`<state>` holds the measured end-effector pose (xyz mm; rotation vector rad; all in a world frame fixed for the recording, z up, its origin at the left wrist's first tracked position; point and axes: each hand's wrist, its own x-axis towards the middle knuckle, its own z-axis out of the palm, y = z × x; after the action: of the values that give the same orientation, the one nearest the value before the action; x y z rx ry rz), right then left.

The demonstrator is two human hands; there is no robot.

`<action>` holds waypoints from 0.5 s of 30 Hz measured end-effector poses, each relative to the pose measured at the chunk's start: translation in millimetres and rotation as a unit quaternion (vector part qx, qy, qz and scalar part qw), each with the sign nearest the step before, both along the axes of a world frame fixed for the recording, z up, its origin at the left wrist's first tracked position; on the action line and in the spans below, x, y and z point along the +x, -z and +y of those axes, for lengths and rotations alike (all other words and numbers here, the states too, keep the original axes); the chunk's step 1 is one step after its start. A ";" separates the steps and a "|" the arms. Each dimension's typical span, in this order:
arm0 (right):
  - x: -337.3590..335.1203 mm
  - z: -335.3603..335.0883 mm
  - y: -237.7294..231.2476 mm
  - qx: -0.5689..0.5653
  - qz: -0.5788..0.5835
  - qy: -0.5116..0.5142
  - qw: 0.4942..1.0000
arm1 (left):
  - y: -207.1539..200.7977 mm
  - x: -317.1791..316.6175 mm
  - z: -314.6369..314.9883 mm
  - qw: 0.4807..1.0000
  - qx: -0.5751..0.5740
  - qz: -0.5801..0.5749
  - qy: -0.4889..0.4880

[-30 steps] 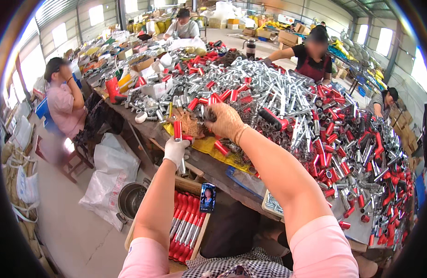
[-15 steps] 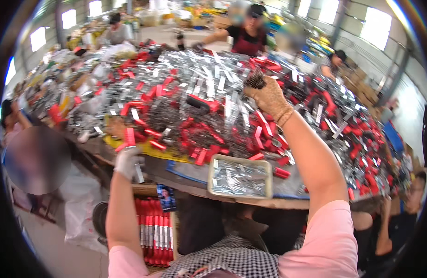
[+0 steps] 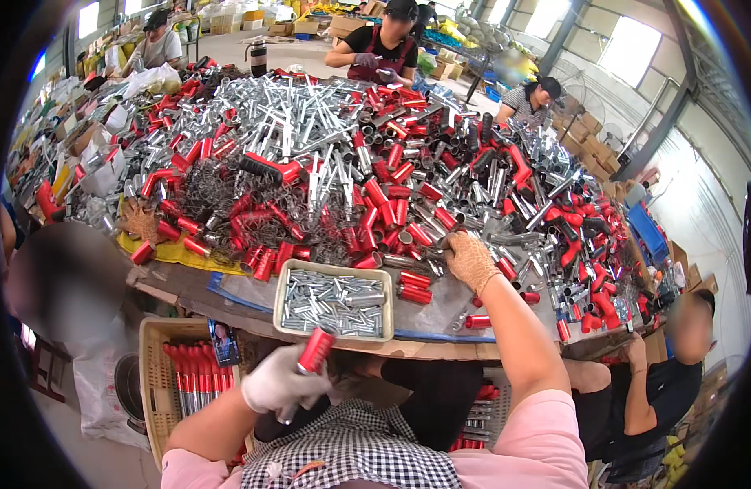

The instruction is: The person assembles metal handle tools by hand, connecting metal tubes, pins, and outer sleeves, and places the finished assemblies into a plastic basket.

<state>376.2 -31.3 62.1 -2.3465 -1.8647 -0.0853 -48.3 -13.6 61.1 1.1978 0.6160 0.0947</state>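
Note:
My left hand point(image 3: 273, 380), in a white glove, is wrapped round a red and silver tube point(image 3: 316, 350) in front of my lap, tilted with its red end up. A silver end shows below the fingers. My right hand point(image 3: 473, 262), in a tan patterned glove, reaches to the near edge of the pile. Its fingers are bent down among silver metal tubes, and what they grip is hidden. Left of it, loose red sleeves point(image 3: 415, 287) lie on the table. Between my hands stands a cream tray point(image 3: 387, 314) of small silver pins point(image 3: 331, 301).
A high pile of silver rods point(image 3: 282, 118), red handles point(image 3: 518, 165) and tangled wire springs point(image 3: 203, 196) covers the table. A tan crate point(image 3: 157, 391) with rows of red-and-silver handles stands at lower left. Several people sit around; one in black point(image 3: 644, 403) is at right.
My left hand has come from the table edge toward my lap with the red and silver tube. My right hand has dropped from above the pile, where it held a dark springy clump, to its near edge.

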 end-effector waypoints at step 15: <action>-15.9 -35.6 37.2 -0.053 -0.029 -0.029 0.998 | 39.9 54.1 -78.9 0.997 -0.079 0.020 0.000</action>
<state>360.3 -66.8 24.8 -2.3794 -2.0103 -0.0500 5.9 -92.5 21.2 1.0481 0.6463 0.0209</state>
